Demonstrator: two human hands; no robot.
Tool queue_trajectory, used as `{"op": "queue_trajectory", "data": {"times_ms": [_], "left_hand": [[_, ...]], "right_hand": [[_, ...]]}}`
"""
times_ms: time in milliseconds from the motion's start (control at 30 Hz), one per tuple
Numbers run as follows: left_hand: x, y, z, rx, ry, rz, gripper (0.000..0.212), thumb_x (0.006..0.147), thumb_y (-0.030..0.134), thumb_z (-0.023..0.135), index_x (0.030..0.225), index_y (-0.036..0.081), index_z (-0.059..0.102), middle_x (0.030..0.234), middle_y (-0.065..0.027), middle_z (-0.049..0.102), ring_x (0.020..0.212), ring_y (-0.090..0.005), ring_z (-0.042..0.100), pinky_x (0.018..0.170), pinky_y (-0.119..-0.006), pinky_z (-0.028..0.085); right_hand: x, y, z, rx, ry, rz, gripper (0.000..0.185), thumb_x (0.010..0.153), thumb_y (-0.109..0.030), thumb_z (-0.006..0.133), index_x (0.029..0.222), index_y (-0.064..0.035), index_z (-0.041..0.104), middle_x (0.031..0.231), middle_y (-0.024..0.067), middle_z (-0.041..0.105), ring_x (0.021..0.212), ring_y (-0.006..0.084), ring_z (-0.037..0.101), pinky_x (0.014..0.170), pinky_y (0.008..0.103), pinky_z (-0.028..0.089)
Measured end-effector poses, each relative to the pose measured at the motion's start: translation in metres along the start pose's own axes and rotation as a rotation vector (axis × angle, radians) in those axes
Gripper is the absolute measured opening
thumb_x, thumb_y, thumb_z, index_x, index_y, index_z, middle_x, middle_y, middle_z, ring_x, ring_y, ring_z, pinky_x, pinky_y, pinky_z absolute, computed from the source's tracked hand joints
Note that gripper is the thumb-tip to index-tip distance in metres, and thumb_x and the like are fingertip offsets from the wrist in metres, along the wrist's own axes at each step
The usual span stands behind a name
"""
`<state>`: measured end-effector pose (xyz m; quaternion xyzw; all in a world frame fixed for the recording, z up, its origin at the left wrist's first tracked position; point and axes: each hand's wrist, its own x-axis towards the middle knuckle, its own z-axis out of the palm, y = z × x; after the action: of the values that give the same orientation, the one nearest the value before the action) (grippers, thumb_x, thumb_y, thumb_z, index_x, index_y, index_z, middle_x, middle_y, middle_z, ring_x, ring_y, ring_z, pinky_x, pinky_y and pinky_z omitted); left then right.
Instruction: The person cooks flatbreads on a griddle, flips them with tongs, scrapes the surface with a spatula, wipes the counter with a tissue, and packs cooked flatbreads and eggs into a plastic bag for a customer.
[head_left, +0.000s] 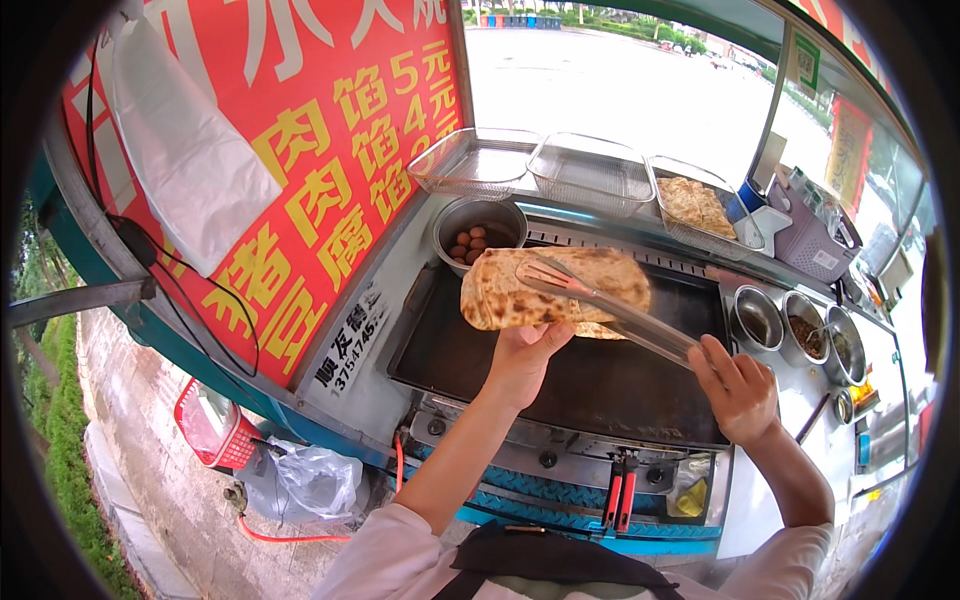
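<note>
A browned flatbread (487, 289) is held up over the black griddle (600, 390). My left hand (529, 356) supports its near edge from below, with the thumb at the edge and the fingers partly hidden underneath. Metal tongs (645, 330) are in my right hand (739, 390), and their slotted tip lies across the top of the bread. The lower jaw of the tongs is mostly hidden. Part of another flatbread piece (600, 331) shows just under the near edge; how it rests cannot be made out.
A metal pot (517, 217) with several brown eggs stands at the back left. Wire baskets line the back ledge; the right basket (739, 244) holds flatbreads. Steel bowls (757, 315) stand to the right. Red-handled tools (621, 499) hang at the front. A red signboard (300, 217) borders the left.
</note>
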<state>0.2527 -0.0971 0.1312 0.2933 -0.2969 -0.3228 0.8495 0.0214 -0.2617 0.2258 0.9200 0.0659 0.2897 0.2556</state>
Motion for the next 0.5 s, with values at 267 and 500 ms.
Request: {"op": "queue_trajectory", "data": {"times_ms": [267, 500], "left_hand": [[-0.013, -0.004, 0.027, -0.076, 0.047, 0.108, 0.065, 0.079, 0.004, 0.074, 0.134, 0.007, 0.040, 0.132, -0.0035, 0.048, 0.121, -0.0187, 0.047, 0.105, -0.037, 0.035], [-0.012, 0.009, 0.023, -0.118, 0.026, 0.118, 0.066, 0.079, 0.004, 0.073, 0.135, 0.007, 0.039, 0.133, -0.0043, 0.046, 0.122, -0.0188, 0.046, 0.106, -0.037, 0.034]], "right_hand": [[-0.014, 0.007, -0.018, -0.057, 0.084, -0.032, 0.046, 0.070, -0.005, 0.065, 0.116, -0.0089, 0.063, 0.109, 0.0137, 0.064, 0.060, 0.0144, 0.052, 0.049, 0.0233, 0.043], [-0.004, 0.002, -0.017, -0.038, 0.103, -0.025, 0.046, 0.069, -0.005, 0.065, 0.115, -0.0086, 0.064, 0.109, 0.0131, 0.064, 0.061, 0.0143, 0.052, 0.049, 0.0236, 0.044]]}}
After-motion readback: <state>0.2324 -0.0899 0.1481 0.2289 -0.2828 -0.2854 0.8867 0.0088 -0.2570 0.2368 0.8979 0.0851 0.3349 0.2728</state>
